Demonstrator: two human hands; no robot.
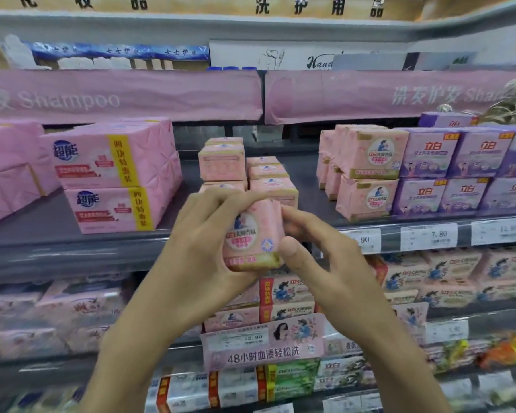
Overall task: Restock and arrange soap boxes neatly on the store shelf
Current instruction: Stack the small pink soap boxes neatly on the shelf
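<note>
Pink soap box [251,234] is gripped by left hand [191,248] at its nine o'clock, right hand [325,257] at three. Matching boxes [222,162] stand at twelve.

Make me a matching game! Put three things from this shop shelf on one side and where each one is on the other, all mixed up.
Things:
1. small pink soap box
2. purple boxes
3. big pink packs with a yellow stripe

Places:
A. left side of the shelf
B. right side of the shelf
C. held by the left hand and right hand

Pairs: 1-C, 2-B, 3-A
</note>
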